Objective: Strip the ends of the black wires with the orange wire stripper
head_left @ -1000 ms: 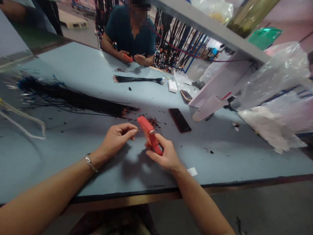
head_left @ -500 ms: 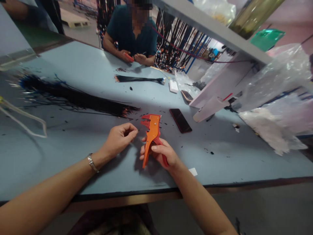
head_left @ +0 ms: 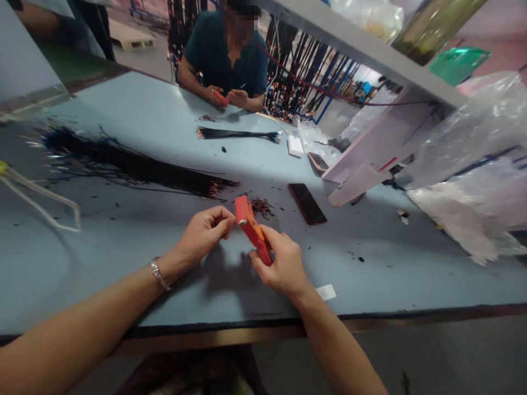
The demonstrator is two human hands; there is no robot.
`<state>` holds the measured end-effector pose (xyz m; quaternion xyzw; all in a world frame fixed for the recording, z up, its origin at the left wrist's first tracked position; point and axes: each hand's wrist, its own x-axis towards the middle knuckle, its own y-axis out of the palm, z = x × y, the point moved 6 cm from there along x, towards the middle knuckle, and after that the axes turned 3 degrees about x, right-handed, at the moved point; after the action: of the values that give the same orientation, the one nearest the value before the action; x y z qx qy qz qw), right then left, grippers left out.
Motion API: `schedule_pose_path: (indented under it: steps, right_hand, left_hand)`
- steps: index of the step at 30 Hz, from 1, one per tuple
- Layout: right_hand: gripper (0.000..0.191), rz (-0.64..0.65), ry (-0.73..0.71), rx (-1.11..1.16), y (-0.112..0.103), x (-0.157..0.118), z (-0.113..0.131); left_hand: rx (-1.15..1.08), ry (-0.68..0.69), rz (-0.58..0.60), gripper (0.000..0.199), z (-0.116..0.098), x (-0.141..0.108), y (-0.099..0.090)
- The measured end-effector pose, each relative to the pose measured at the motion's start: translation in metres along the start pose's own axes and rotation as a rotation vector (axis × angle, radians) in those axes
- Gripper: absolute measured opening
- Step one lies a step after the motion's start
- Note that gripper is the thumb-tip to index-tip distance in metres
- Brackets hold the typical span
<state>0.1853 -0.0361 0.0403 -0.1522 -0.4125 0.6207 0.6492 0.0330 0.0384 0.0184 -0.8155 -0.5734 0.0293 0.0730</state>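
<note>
In my right hand [head_left: 284, 259] is an orange and red wire stripper [head_left: 252, 227], turned so that its narrow side and blunt red head face up. The tool's head is right at the fingertips of my left hand [head_left: 208, 233]. That hand is closed in a pinch, and whatever it holds is too small to make out. Just beyond the tool lies a pile of short dark offcuts with coppery bits [head_left: 262, 207]. A thick bundle of black wires [head_left: 144, 167] stretches across the table to the left, its coppery ends toward my hands.
A dark phone [head_left: 307, 203] lies right of the tool. Across the table [head_left: 173, 307], a person [head_left: 230, 60] holds a red tool near a smaller wire bundle [head_left: 239, 134]. A shelf post [head_left: 370, 131] and plastic bags [head_left: 465, 192] stand right; a white wire frame [head_left: 45, 203] is left.
My right hand has rotated the wire stripper from lying broadside to edge-up, and its head has come to my left fingertips. The offcut pile now shows. My left hand stays pinched.
</note>
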Motion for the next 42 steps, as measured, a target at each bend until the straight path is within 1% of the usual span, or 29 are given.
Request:
schedule_pose_path:
  steps: [2, 4, 6, 10, 14, 17, 21, 27, 31, 36, 39, 42]
  right_hand:
    - [0.044, -0.051, -0.108, -0.180, 0.003, -0.002, 0.004]
    - [0.046, -0.069, -0.182, -0.277, 0.008, -0.003, 0.006]
    - [0.047, -0.089, -0.221, -0.324, 0.009, -0.004, 0.007]
    - [0.041, -0.147, -0.265, -0.389, 0.007, -0.003, 0.009]
    - [0.039, -0.173, -0.298, -0.422, 0.007, -0.003, 0.010]
    - [0.041, -0.168, -0.296, -0.425, 0.008, -0.003, 0.009]
    - [0.043, -0.145, -0.282, -0.421, 0.009, -0.003, 0.006]
    - [0.043, -0.141, -0.265, -0.401, 0.009, -0.002, 0.003]
    - [0.043, -0.130, -0.248, -0.378, 0.008, -0.001, 0.001]
    - [0.037, -0.136, -0.245, -0.382, 0.006, 0.000, 0.005]
    - [0.031, -0.130, -0.237, -0.394, 0.008, -0.001, 0.005]
    - [0.025, -0.132, -0.233, -0.432, 0.010, -0.001, 0.002]
  left_hand:
    - [-0.098, 0.006, 0.023, 0.016, 0.001, 0.000, 0.002]
    - [-0.172, 0.001, 0.046, 0.014, 0.002, 0.000, 0.005]
    - [-0.221, -0.015, 0.054, 0.015, 0.004, -0.001, 0.006]
    - [-0.277, -0.051, 0.051, 0.016, 0.007, -0.001, 0.006]
    - [-0.247, -0.081, 0.051, 0.021, 0.004, -0.002, 0.007]
    - [-0.208, -0.104, 0.051, 0.024, 0.000, -0.003, 0.007]
    - [-0.168, -0.108, 0.059, 0.023, -0.002, -0.003, 0.006]
    - [-0.128, -0.022, 0.104, 0.015, 0.000, -0.002, 0.007]
    - [-0.094, 0.012, 0.150, 0.016, 0.005, -0.001, 0.010]
    - [-0.046, 0.017, 0.145, 0.016, 0.009, -0.001, 0.008]
    - [-0.032, 0.032, 0.164, 0.016, 0.007, -0.002, 0.009]
    - [-0.006, 0.042, 0.175, 0.021, 0.004, -0.002, 0.011]
